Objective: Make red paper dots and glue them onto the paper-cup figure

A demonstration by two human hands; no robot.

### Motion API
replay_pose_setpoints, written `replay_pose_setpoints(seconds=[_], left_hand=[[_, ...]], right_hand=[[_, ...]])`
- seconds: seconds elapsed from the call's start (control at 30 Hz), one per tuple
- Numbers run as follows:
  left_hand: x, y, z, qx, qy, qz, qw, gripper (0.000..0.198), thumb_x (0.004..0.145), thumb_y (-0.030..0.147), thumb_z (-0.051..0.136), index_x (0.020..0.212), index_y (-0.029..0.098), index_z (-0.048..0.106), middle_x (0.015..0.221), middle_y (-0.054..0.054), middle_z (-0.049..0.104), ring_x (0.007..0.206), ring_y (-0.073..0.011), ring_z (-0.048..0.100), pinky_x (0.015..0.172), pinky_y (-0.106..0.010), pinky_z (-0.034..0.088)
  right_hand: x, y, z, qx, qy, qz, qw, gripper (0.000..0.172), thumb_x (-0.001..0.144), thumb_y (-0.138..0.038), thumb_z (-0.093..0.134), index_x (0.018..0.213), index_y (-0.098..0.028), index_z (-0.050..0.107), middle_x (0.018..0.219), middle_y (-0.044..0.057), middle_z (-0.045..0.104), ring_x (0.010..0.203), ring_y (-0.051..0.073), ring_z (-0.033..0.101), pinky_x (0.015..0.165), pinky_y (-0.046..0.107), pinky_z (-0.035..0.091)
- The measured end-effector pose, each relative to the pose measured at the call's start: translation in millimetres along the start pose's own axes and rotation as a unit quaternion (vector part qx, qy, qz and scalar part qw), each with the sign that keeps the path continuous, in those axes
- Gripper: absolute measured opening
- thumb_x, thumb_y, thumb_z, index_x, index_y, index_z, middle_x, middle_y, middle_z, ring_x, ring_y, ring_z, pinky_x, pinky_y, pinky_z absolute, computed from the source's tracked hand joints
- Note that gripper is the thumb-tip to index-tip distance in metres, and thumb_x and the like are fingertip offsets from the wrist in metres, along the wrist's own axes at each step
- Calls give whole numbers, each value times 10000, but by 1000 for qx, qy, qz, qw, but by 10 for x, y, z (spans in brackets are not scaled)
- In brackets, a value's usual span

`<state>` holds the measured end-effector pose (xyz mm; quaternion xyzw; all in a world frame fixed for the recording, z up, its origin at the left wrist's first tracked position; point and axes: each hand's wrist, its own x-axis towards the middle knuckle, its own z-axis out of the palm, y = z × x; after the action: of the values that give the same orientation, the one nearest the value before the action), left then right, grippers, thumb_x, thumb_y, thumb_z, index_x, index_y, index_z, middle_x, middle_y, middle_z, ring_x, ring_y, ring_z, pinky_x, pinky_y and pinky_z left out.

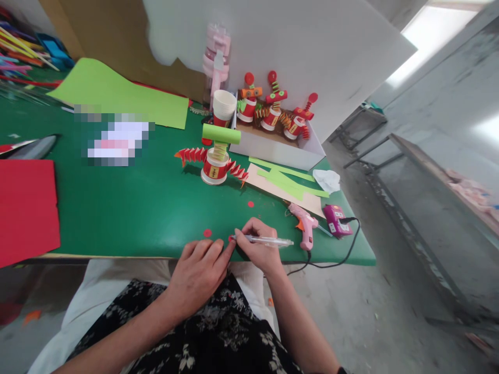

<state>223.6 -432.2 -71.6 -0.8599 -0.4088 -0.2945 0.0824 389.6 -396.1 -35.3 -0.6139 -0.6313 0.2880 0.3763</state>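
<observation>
My right hand grips a clear-barrelled pen near the front edge of the table. Its tip meets a small red paper circle, partly covered by my fingers. My left hand lies on the table edge with its fingers stretched out, the index fingertip against that circle. Two more red paper circles lie close by, one just beyond my left fingers and the other farther back. Behind them stands a paper-cup figure with folded red arms and a green paper roll on top.
A white box holds three finished-looking cup figures. Stacked paper cups stand beside it. To the right lie a pink glue gun, its cord and a purple box. Red paper, scissors and green paper are leftward.
</observation>
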Motion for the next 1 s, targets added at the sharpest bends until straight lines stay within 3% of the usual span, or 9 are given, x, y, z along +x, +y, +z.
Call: replay_pose_setpoints(seconds=[0.83, 1.0], left_hand=[[-15, -3, 1, 5, -16, -4, 1000, 351, 886, 198, 567, 1224, 166, 658, 982, -83, 664, 909, -224, 544, 802, -367, 408], [-15, -6, 1, 7, -19, -4, 1000, 350, 883, 218, 586, 1223, 174, 658, 974, -79, 664, 915, -223, 547, 798, -363, 409]], right_hand=[[12, 6, -15, 1, -18, -4, 1000, 264, 752, -365, 619, 566, -228, 489, 487, -53, 504, 448, 99, 416, 481, 229, 355], [18, 47, -31, 39, 54, 8, 998, 267, 757, -368, 582, 565, -229, 459, 495, -52, 465, 452, 101, 404, 454, 222, 342]])
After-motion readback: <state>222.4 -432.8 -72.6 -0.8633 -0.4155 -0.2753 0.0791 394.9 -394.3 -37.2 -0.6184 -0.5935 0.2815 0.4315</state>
